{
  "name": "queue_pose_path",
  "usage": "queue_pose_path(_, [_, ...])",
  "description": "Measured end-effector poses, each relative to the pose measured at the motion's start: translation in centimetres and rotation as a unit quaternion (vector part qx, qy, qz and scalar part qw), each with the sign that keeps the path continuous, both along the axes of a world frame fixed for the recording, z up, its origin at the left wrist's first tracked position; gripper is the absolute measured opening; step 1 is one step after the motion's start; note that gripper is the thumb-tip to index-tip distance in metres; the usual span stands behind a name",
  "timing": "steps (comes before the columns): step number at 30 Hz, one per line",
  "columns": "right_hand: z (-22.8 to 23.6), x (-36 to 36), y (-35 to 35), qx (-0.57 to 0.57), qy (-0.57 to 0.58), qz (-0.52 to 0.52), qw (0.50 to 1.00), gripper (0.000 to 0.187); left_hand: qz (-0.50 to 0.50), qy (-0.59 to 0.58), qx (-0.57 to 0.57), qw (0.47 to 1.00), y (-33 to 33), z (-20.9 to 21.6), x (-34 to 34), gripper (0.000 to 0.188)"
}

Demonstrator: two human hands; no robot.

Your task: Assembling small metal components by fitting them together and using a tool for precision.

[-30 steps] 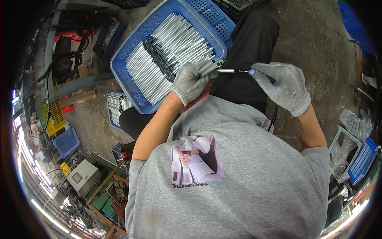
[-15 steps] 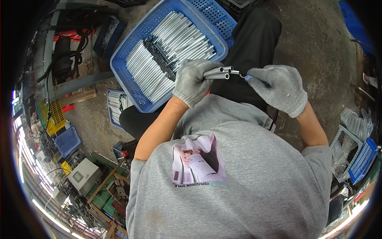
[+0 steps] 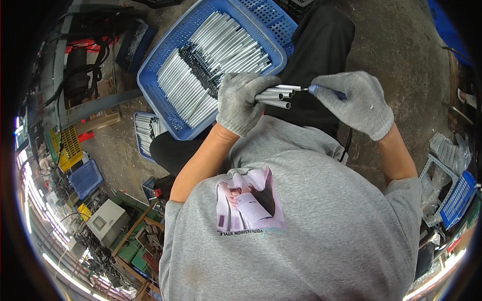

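My left hand [image 3: 242,103], in a grey knit glove, is closed around several short silvery metal tubes [image 3: 281,104]. Their open ends point right, and one reaches out past the others. In my gloved right hand [image 3: 357,103] is a deburring tool with a blue handle [image 3: 314,89], gripped by fingers and thumb. Its thin metal tip is at the end of the uppermost tube; whether it sits inside the bore is too small to tell. Beyond my left hand, a blue plastic basket [image 3: 145,75] holds rows of similar tubes with a dark strip of ends between them.
A smaller blue crate of tubes [image 3: 136,131] stands beside the basket, on the left. Another blue crate [image 3: 282,31] lies behind it. My dark trouser leg [image 3: 321,50] is under the tubes. Machinery and a grey box [image 3: 107,219] are at lower left, a metal frame [image 3: 431,188] at right.
My right hand has risen slightly, and the tool's tip has shifted to the uppermost tube. The tubes in my left hand have spread, with one sticking out further.
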State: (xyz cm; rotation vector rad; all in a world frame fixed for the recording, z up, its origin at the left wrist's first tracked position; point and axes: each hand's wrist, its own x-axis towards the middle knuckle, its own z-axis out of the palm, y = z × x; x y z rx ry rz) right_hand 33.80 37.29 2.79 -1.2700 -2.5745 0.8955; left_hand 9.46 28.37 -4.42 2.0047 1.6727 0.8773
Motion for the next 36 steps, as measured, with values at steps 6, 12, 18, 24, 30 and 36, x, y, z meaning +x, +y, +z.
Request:
queue_pose_path(6, [-2.2,0.5,-0.4,0.088,-0.02,0.021,0.996,0.019,0.006,-0.026,0.034,0.999,0.0,-0.2,0.2,0.036])
queue_pose_path(12, [-1.3,0.3,0.0,-0.012,0.036,0.005,0.999,0.02,0.005,-0.021,0.017,1.0,-0.2,-0.5,-0.3,0.03])
queue_pose_path(18, [-2.0,0.8,-0.1,0.039,0.01,-0.033,0.999,0.021,0.131,0.001,-0.078,0.988,0.5,-5.3,-3.6,0.024])
queue_pose_path(24, [-2.2,0.8,-0.3,0.041,-0.017,-0.032,0.998,0.019,0.168,0.103,-0.081,0.977,0.6,-9.0,-6.6,0.029])
queue_pose_path(30, [-2.4,1.0,-0.4,0.055,-0.018,-0.029,0.998,0.018,0.122,0.141,-0.163,0.969,1.2,-6.8,-5.1,0.03])
queue_pose_path(36, [-2.8,0.5,-0.5,0.099,0.033,-0.008,0.995,0.017,0.016,-0.12,-0.209,0.97,0.4,-4.6,-4.4,0.029])
